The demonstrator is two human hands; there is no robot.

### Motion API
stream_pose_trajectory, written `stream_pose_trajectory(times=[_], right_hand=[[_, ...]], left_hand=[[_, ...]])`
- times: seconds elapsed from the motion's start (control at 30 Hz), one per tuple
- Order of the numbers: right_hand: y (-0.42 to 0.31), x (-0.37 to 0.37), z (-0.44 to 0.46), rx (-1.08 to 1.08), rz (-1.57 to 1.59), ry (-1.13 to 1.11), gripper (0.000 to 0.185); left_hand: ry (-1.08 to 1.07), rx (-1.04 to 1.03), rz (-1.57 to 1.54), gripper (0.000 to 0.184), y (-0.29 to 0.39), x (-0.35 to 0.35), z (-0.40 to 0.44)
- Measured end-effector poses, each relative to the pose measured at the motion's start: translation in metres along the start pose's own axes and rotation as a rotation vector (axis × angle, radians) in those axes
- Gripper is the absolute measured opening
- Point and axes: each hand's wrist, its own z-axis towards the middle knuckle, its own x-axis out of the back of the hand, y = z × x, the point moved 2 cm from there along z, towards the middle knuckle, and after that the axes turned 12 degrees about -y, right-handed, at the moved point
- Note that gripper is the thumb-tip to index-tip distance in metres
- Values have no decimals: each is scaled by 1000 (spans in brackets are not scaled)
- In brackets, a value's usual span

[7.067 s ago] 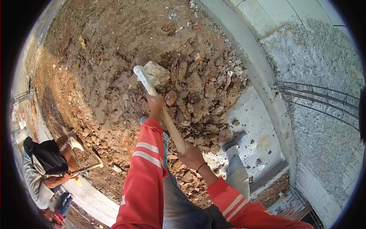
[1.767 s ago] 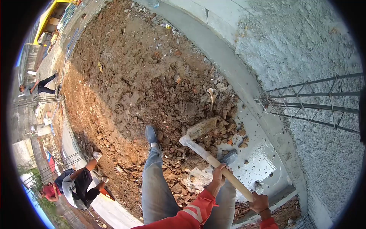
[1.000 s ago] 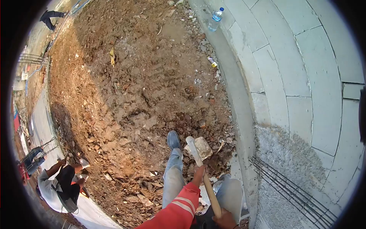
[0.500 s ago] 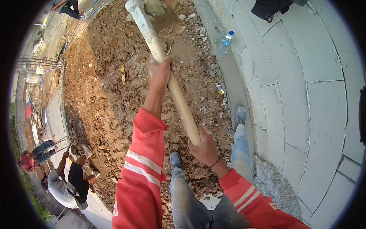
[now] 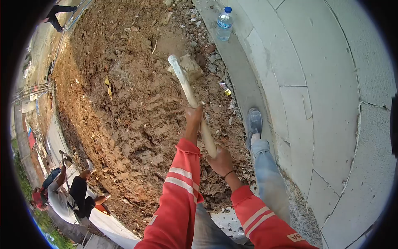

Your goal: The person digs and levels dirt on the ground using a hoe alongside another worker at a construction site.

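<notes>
Both my hands grip the pale wooden handle of a hoe. Further up the shaft is my left hand, its fingers wrapped round the wood. My right hand closes round the butt end, nearer my body. At the far end, the handle's tip is whitish, and the squarish, mud-coated hoe blade is at the brown soil. Whether the blade has sunk into the ground I cannot tell.
A grey block wall runs along my right, with a concrete ledge at its foot. On the ledge stands a water bottle. A co-worker holds a tool at lower left. Another person is at upper left.
The hoe head has come down and nearer to me, from the top of the view to the soil ahead. My hands have shifted closer together in view.
</notes>
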Motion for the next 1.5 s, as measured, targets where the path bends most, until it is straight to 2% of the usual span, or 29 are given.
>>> stream_pose_trajectory(times=[0.07,0.1,0.13,0.17,0.2,0.23,0.27,0.33,0.4,0.43,0.47,0.53,0.6,0.67,0.73,0.77,0.83,0.87,0.9,0.93,1.0,1.03,1.1,1.13,1.17,1.27,1.33,1.43,1.5], right_hand=[[-3,-32,-69,-106,22,-29,43],[-1,-45,-95,-136,62,-50,44],[13,-66,-125,-111,66,-19,47],[34,-90,-149,-87,72,13,50],[56,-110,-175,-21,69,54,50],[69,-120,-191,40,69,95,51],[68,-117,-193,39,71,98,51],[49,-102,-185,169,-36,59,51],[4,-75,-142,354,-35,125,49],[-27,-55,-116,420,-42,131,47],[-66,-34,-93,529,55,186,40],[-120,1,-43,611,-36,179,46],[-160,33,0,618,-120,182,49],[-164,54,32,571,-145,149,48],[-137,53,60,499,-85,80,47],[-107,48,62,427,-60,50,46],[-51,26,23,63,45,-103,44],[-12,-4,-7,-126,201,-189,43],[24,-24,-44,-258,57,-127,44],[65,-40,-63,-176,86,-131,43],[68,-46,-126,-62,219,-84,37],[82,-70,-163,-249,193,-111,36],[77,-100,-226,-260,116,-22,35],[79,-116,-250,-274,202,-27,37],[103,-143,-273,-270,77,-1,38],[111,-169,-305,-227,61,-23,42],[100,-166,-287,-56,115,5,40],[55,-126,-211,263,-11,50,35],[-10,-80,-151,445,-29,159,34]], left_hand=[[-131,6,-33,23,-23,23,-53],[-116,1,-82,26,-29,28,-88],[-52,13,-21,36,-42,32,-123],[-85,114,-16,46,-30,38,-168],[-99,84,-11,51,-43,44,-195],[-93,-63,-34,45,-42,47,-218],[-96,-64,-32,45,-23,52,-230],[-104,-144,-258,29,33,58,-260],[-93,-316,-329,22,100,70,-248],[-110,-483,-294,21,143,76,-238],[-116,-569,-285,21,176,83,-219],[-63,-724,-302,21,248,88,-184],[-42,-765,-300,23,293,90,-137],[-53,-760,-262,22,297,80,-80],[12,-623,-227,20,259,63,-31],[39,-524,-208,18,215,49,-3],[27,-178,2,19,92,20,15],[-130,135,215,30,13,10,12],[-3,93,231,38,-46,-8,-25],[39,134,323,43,-93,-14,-37],[-60,62,196,38,-74,-12,-126],[-216,232,204,36,-88,0,-164],[-83,111,128,37,-127,9,-233],[-124,124,238,41,-172,17,-249],[-125,41,325,45,-222,26,-264],[-125,142,107,39,-176,49,-312],[-122,125,-67,28,-98,65,-316],[-51,-109,-270,18,18,81,-292],[5,-362,-342,18,96,88,-262]])
